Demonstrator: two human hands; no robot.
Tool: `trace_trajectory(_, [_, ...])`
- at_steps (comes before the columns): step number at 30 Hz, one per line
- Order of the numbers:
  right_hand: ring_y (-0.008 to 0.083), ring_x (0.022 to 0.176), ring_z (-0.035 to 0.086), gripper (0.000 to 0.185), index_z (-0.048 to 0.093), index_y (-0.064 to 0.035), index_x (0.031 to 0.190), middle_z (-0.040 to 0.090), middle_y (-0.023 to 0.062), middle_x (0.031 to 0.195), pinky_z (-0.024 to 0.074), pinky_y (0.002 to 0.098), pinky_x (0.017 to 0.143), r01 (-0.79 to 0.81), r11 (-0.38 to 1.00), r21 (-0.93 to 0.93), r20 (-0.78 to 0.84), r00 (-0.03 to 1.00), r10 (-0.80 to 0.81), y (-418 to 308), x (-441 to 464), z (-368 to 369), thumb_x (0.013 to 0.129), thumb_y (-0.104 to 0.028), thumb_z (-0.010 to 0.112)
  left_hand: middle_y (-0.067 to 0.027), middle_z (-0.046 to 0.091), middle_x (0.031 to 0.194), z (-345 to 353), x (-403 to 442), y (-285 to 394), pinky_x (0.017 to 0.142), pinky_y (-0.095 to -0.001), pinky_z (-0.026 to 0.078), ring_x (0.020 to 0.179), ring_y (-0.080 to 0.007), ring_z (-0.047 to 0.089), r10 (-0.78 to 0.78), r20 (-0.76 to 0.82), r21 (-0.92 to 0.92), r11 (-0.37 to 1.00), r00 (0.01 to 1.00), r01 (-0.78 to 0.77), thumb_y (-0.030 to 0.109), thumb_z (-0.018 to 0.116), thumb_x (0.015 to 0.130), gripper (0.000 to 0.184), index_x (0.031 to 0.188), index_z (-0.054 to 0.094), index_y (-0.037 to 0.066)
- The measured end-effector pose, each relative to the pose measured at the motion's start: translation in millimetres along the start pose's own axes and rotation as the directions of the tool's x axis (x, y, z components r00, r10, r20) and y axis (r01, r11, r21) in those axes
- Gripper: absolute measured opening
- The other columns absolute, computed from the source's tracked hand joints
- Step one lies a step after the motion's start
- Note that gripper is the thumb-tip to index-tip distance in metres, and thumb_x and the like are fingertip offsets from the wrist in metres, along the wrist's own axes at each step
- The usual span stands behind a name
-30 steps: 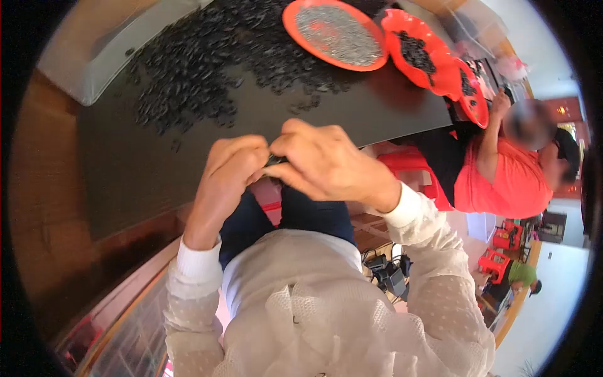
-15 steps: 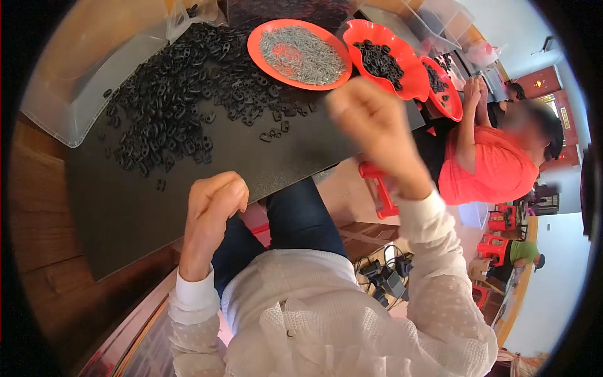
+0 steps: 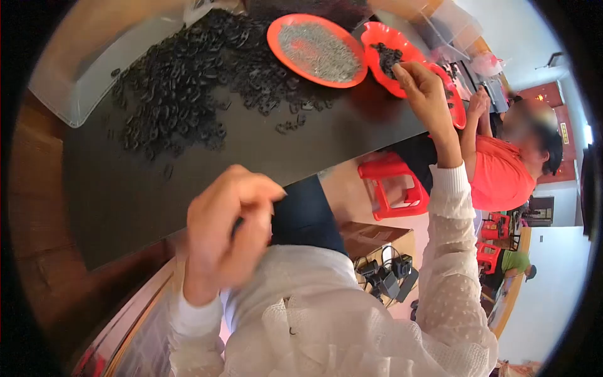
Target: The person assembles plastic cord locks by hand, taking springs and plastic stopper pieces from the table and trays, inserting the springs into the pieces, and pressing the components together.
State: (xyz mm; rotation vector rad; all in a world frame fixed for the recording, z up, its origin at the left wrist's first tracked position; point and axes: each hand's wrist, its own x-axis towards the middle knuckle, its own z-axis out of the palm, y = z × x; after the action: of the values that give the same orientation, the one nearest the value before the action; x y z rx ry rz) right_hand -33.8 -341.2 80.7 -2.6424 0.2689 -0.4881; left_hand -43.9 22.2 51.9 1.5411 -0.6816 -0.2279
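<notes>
My right hand [image 3: 426, 97] is at the near edge of a red scalloped dish [image 3: 372, 55], its thumb and fingers pinched together. Small black pieces [image 3: 388, 58] lie in that dish, just beyond the fingertips. Whatever the pinch holds, if anything, is too small to make out. Over the table's front edge and my lap hovers my left hand [image 3: 229, 226], fingers partly bent and smeared by motion. Beside the dish sits a red plate [image 3: 275, 39] of thin silvery metal pieces [image 3: 320, 53]. A big heap of black plastic pieces [image 3: 182, 88] with holes spreads over the dark tabletop [image 3: 251, 151].
Several loose black pieces [image 3: 290, 125] lie near the heap. A clear plastic bin [image 3: 88, 94] is at the left. Another red dish [image 3: 460, 113] stands right of my hand. A person in a red shirt [image 3: 502, 169] sits at the right, near a red stool [image 3: 408, 201].
My right hand has moved right, from in front of the metal-piece plate to the scalloped dish. My left hand has turned, its fingers loosening from a tight curl. The view has shifted slightly.
</notes>
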Motion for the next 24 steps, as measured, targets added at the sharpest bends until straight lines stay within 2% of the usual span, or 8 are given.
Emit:
trace_trajectory(3, [0.0189, 0.063, 0.055, 0.022, 0.061, 0.0038, 0.095, 0.057, 0.0131, 0.071, 0.0438, 0.0318, 0.059, 0.243, 0.960, 0.138, 0.112, 0.959, -0.259, -57.9, -16.2, 21.6, 0.090, -0.018, 0.059, -0.0026, 0.053, 0.070, -10.7, -21.9, 41.0, 0.053, -0.0247, 0.039, 0.059, -0.0133, 0.049, 0.179, -0.030, 0.062, 0.982, 0.983, -0.177, 0.010, 0.057, 0.066, 0.015, 0.080, 0.057, 0.004])
trace_trajectory(4, [0.0266, 0.065, 0.057, 0.018, 0.060, 0.0040, 0.094, 0.058, 0.0158, 0.076, 0.0452, 0.0349, 0.061, 0.285, 0.948, 0.139, 0.151, 0.940, -0.305, -65.3, -16.2, 30.5, 0.088, -0.013, 0.059, -0.0015, 0.053, 0.068, -10.8, -28.9, 58.8, 0.052, -0.0245, 0.039, 0.057, -0.0130, 0.049, 0.242, -0.035, 0.083, 0.968, 0.970, -0.238, 0.011, 0.059, 0.063, 0.016, 0.078, 0.057, 0.006])
trace_trajectory(8, [0.0355, 0.072, 0.058, 0.013, 0.059, 0.0017, 0.090, 0.058, 0.0179, 0.078, 0.0465, 0.0392, 0.064, 0.535, 0.821, 0.198, 0.159, 0.809, -0.565, -104.6, -9.7, 61.5, 0.087, -0.011, 0.058, 0.0014, 0.053, 0.059, 1.0, -43.2, 97.9, 0.045, -0.0242, 0.039, 0.048, -0.0120, 0.047, 0.439, -0.135, 0.196, 0.891, 0.889, -0.410, 0.016, 0.064, 0.051, 0.019, 0.067, 0.056, 0.009])
trace_trajectory(12, [0.0367, 0.076, 0.060, 0.015, 0.057, -0.0019, 0.097, 0.058, 0.0170, 0.087, 0.0485, 0.0431, 0.065, 0.695, 0.699, 0.168, 0.183, 0.675, -0.715, -128.5, -0.6, 103.6, 0.087, -0.013, 0.057, 0.0016, 0.055, 0.062, 6.7, -46.4, 89.3, 0.044, -0.0268, 0.039, 0.048, -0.0134, 0.048, 0.491, -0.307, 0.224, 0.870, 0.815, -0.440, 0.032, 0.068, 0.062, 0.025, 0.071, 0.057, 0.012])
trace_trajectory(14, [0.0370, 0.076, 0.060, 0.019, 0.055, -0.0030, 0.099, 0.057, 0.0161, 0.089, 0.0498, 0.0435, 0.063, 0.703, 0.691, 0.167, 0.220, 0.656, -0.722, -142.5, -2.7, 120.0, 0.087, -0.018, 0.057, 0.0006, 0.057, 0.067, -3.7, -51.1, 68.9, 0.047, -0.0312, 0.042, 0.053, -0.0166, 0.052, 0.547, -0.187, 0.275, 0.826, 0.816, -0.491, 0.028, 0.069, 0.065, 0.021, 0.074, 0.059, 0.012])
trace_trajectory(15, [0.0372, 0.076, 0.060, 0.021, 0.055, -0.0035, 0.100, 0.056, 0.0156, 0.089, 0.0505, 0.0437, 0.063, 0.708, 0.687, 0.164, 0.238, 0.648, -0.724, -149.3, -3.2, 127.7, 0.087, -0.020, 0.057, -0.0011, 0.058, 0.068, -14.4, -58.4, 52.4, 0.050, -0.0346, 0.044, 0.056, -0.0189, 0.055, 0.560, -0.067, 0.337, 0.792, 0.826, -0.510, 0.017, 0.067, 0.062, 0.015, 0.072, 0.060, 0.010])
trace_trajectory(18, [0.0384, 0.075, 0.061, 0.033, 0.052, -0.0042, 0.102, 0.055, 0.0165, 0.093, 0.0512, 0.0455, 0.061, 0.734, 0.672, 0.092, 0.289, 0.627, -0.724, -161.2, 0.8, 147.0, 0.086, -0.033, 0.059, -0.0041, 0.057, 0.067, -10.7, -39.8, 24.3, 0.051, -0.0350, 0.045, 0.055, -0.0223, 0.055, 0.473, 0.025, 0.217, 0.857, 0.881, -0.467, -0.001, 0.060, 0.060, 0.015, 0.073, 0.058, 0.006])
trace_trajectory(24, [0.0385, 0.078, 0.061, 0.031, 0.052, -0.0055, 0.102, 0.055, 0.0168, 0.094, 0.0520, 0.0455, 0.064, 0.768, 0.638, 0.054, 0.342, 0.586, -0.735, -156.6, 25.7, 161.8, 0.086, -0.031, 0.059, -0.0086, 0.052, 0.061, -17.2, -10.2, -16.4, 0.049, -0.0340, 0.043, 0.053, -0.0257, 0.055, 0.314, 0.146, 0.270, 0.900, 0.938, -0.343, -0.005, 0.053, 0.064, 0.011, 0.072, 0.053, 0.003])
